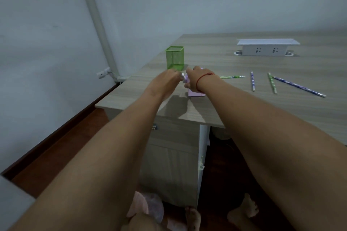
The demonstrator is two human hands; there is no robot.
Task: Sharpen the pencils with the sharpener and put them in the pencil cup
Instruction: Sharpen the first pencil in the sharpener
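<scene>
Currently both hands meet at the pink sharpener (195, 93), which stands on the wooden desk (244, 103) near its left front corner. My right hand (195, 80), a red string (203, 78) round its wrist, is clamped over the sharpener's top and hides most of the body. My left hand (169, 80) is closed at the silver end on the sharpener's left side — what its fingers pinch I cannot tell. Green mesh pencil cup (174, 57) stands just behind the left hand. Right of the hands lie four pencils, apart — green pencil (232, 76), short purple pencil (253, 81), second green pencil (272, 83), long purple pencil (299, 86). White socket box (267, 47) sits further back.
</scene>
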